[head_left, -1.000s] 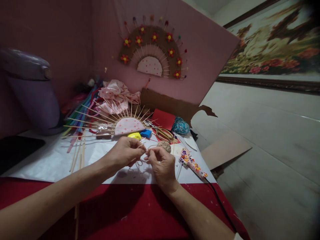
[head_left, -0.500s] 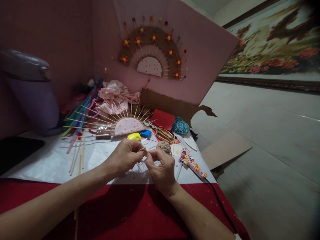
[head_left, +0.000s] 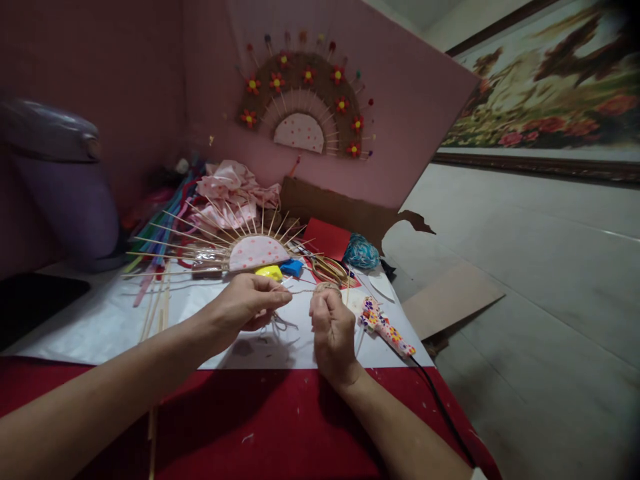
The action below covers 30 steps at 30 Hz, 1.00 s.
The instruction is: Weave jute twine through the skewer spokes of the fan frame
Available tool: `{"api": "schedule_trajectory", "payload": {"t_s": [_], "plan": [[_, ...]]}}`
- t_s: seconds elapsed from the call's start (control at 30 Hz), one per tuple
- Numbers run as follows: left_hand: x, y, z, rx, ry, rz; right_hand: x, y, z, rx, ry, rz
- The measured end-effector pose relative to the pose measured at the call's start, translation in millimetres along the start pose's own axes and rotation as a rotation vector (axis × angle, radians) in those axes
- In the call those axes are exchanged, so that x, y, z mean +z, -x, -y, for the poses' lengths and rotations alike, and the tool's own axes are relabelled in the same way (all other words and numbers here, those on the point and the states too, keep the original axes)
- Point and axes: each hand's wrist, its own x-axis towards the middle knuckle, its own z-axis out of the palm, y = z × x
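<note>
A thin strand of brown twine [head_left: 302,291] runs taut between my two hands above the white sheet. My left hand [head_left: 255,303] pinches one end between thumb and fingertips, with a loose loop of twine [head_left: 283,323] hanging below it. My right hand [head_left: 333,330] is closed in a fist around the other end. Just behind the right hand sits a ball of twine [head_left: 327,288], mostly hidden. Beyond the left hand lies a half-round piece covered in dotted pink cloth [head_left: 257,253], with thin sticks fanning out from it.
A flower-patterned glue gun [head_left: 385,327] with a black cord lies at the right. Scissors [head_left: 329,270], blue yarn [head_left: 362,251], yellow [head_left: 269,273] and blue packets [head_left: 291,268] sit behind the hands. Loose sticks [head_left: 163,310] lie at left; a purple flask [head_left: 65,187] stands further left.
My hands have drawn apart from touching each other, the left going left and the right going right. The twine is now stretched between them.
</note>
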Motion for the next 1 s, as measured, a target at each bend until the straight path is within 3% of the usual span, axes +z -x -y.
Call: {"api": "schedule_trajectory", "payload": {"t_s": [0.2, 0.47, 0.77, 0.87, 1.0], "plan": [[3, 0, 0, 0.019, -0.064, 0.027, 1, -1, 6, -0.099, -0.02, 0.024], [8, 7, 0, 0.123, -0.272, 0.039, 1, -1, 7, -0.12, -0.038, 0.066], [14, 7, -1, 0.203, -0.416, -0.016, 5, -1, 5, -0.169, 0.002, 0.038], [15, 8, -2, 0.172, -0.37, 0.013, 9, -2, 1, -0.103, 0.034, -0.02], [14, 9, -4, 0.101, -0.21, 0.046, 8, -7, -11, 0.151, -0.057, -0.109]]}}
